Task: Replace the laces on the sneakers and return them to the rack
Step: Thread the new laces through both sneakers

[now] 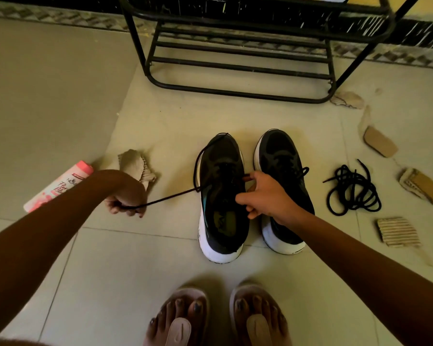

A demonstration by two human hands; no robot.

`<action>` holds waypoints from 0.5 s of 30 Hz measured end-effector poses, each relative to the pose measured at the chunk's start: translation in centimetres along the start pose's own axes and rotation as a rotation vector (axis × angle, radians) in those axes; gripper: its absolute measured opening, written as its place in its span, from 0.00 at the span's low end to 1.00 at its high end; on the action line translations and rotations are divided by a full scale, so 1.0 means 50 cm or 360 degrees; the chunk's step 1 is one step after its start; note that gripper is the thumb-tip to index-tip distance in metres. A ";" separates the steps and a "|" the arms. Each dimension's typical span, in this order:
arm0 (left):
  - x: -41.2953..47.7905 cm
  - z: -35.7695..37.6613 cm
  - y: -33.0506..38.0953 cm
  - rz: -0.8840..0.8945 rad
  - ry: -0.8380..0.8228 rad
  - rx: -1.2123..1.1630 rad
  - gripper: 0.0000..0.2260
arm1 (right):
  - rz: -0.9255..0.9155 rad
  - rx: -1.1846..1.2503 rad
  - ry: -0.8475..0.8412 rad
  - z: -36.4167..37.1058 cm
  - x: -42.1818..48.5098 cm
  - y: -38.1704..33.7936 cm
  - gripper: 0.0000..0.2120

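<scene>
Your left hand [125, 199] has its fingers curled tight round a black lace [165, 197], drawn sideways and taut from the left sneaker [220, 203]. That pull looks meant to run the lace through the eyelets, and its slack loops round the toe. Your right hand [265, 196] grips the same sneaker's inner side by the eyelets with its fingers curled over the edge, most likely to keep the shoe from sliding as you pull. I cannot tell whether it also pinches the lace's other end.

The right sneaker [283, 186] stands just beside the left one on the floor [160, 258], toes toward the black rack [235, 71], and it seems to carry a lace.

By count there are two sneakers and one lace in hand. One loose tangle of black lace [353, 188] lies off to the right, within your reach. Five cardboard scraps [398, 232] are scattered about, and one pink bottle [58, 188] lies by your left forearm.
</scene>
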State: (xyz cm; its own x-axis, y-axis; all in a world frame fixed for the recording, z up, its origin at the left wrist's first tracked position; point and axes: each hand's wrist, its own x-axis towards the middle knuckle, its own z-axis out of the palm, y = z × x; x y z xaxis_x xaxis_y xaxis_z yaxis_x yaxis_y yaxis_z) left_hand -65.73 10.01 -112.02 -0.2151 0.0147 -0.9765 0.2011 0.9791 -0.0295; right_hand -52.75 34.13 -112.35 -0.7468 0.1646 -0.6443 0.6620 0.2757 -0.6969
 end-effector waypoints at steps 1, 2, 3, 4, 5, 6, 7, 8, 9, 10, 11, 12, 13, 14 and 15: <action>-0.001 -0.003 0.003 -0.0011 0.0150 0.0052 0.05 | -0.0003 -0.0008 0.0000 0.000 0.001 0.000 0.22; 0.005 -0.007 0.009 0.0082 0.0380 0.0068 0.07 | -0.0008 -0.0013 0.0002 0.001 0.001 0.000 0.21; 0.006 -0.008 0.023 0.0243 0.0692 0.0053 0.09 | -0.0013 -0.0018 0.0003 0.001 0.001 0.000 0.20; 0.001 -0.005 0.045 0.0436 0.1079 0.0014 0.10 | -0.0015 -0.0020 0.0003 0.001 0.000 -0.001 0.20; -0.012 0.000 0.071 0.0640 0.1413 -0.0106 0.09 | -0.0015 -0.0022 0.0004 0.001 -0.001 -0.001 0.20; -0.027 0.007 0.101 0.0861 0.1593 -0.0282 0.08 | -0.0013 -0.0025 0.0004 0.001 -0.001 -0.001 0.20; -0.039 0.013 0.128 0.1059 0.1616 -0.0422 0.08 | -0.0012 -0.0026 0.0006 0.001 -0.001 -0.001 0.20; -0.046 0.020 0.151 0.1174 0.1556 -0.0452 0.08 | -0.0013 -0.0028 0.0010 0.001 -0.001 -0.001 0.20; -0.047 0.028 0.172 0.1204 0.1475 -0.0401 0.09 | -0.0015 -0.0030 0.0016 0.002 -0.002 -0.001 0.21; -0.042 0.035 0.186 0.1179 0.1395 -0.0326 0.09 | -0.0017 -0.0036 0.0020 0.002 -0.002 -0.001 0.21; -0.037 0.040 0.196 0.1136 0.1339 -0.0281 0.10 | -0.0018 -0.0037 0.0022 0.003 -0.003 -0.001 0.21; -0.029 0.043 0.199 0.1104 0.1316 -0.0289 0.10 | -0.0021 -0.0037 0.0022 0.004 -0.003 -0.002 0.21; -0.022 0.044 0.199 0.1102 0.1305 -0.0351 0.10 | -0.0024 -0.0038 0.0021 0.003 -0.003 -0.002 0.21; -0.018 0.046 0.196 0.1107 0.1276 -0.0441 0.09 | -0.0026 -0.0037 0.0020 0.002 -0.003 -0.002 0.21; -0.016 0.046 0.192 0.1118 0.1232 -0.0546 0.08 | -0.0024 -0.0034 0.0021 0.001 -0.002 -0.001 0.21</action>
State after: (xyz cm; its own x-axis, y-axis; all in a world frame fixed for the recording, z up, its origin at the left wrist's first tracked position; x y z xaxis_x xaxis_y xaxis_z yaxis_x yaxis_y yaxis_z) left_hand -61.42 18.92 -112.02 -0.7219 0.5965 -0.3508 0.2628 0.7053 0.6584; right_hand -52.70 34.02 -112.24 -0.7577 0.1727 -0.6293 0.6491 0.2985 -0.6997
